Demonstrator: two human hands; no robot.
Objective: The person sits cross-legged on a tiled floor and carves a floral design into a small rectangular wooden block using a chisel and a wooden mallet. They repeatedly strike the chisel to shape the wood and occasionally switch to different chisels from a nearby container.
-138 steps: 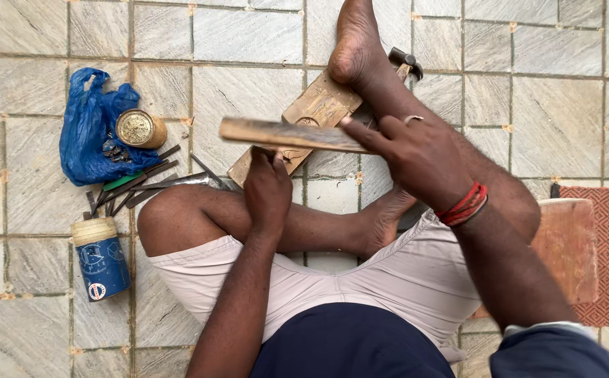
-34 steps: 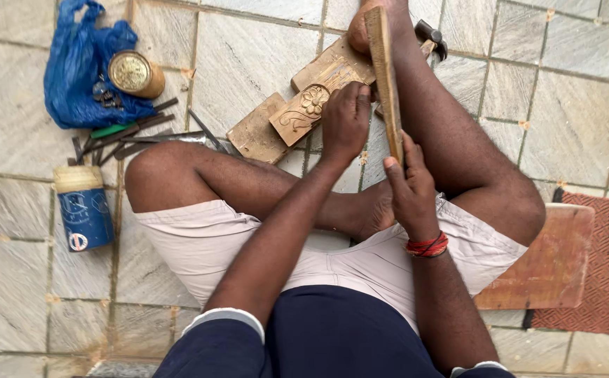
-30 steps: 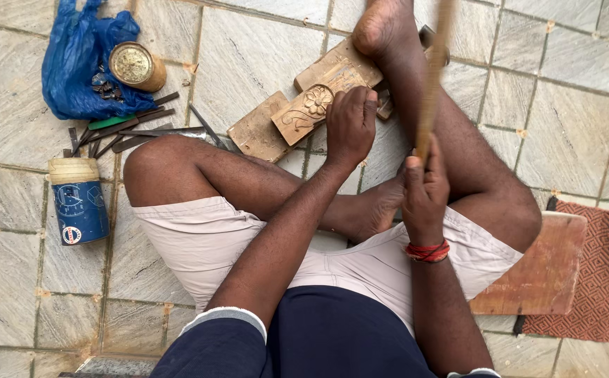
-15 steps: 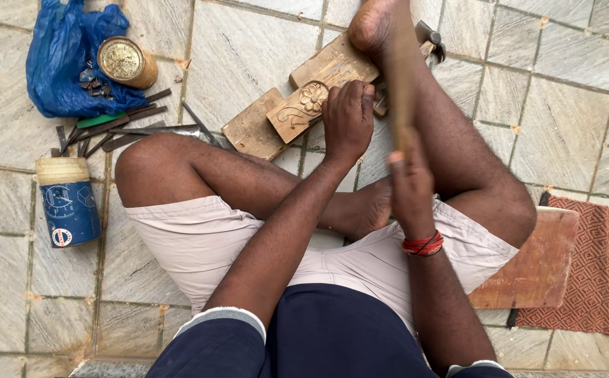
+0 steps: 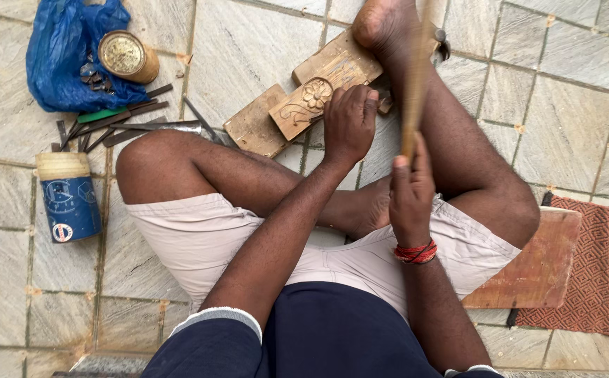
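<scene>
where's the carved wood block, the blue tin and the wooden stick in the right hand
carved wood block (image 5: 303, 105), head view, on the flower carving
blue tin (image 5: 70, 199), head view, middle of its blue side
wooden stick (image 5: 414, 84), head view, blurred shaft above the right hand (image 5: 411, 192)

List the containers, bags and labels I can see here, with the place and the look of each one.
Blue can: stands on the tiles left of the bent knee; cylinder, cream lid, round sticker low on its side.
Blue plastic bag: top left, crumpled.
Round tin: lies on the bag; brass-coloured, patterned lid.
No screens or signs.
</scene>
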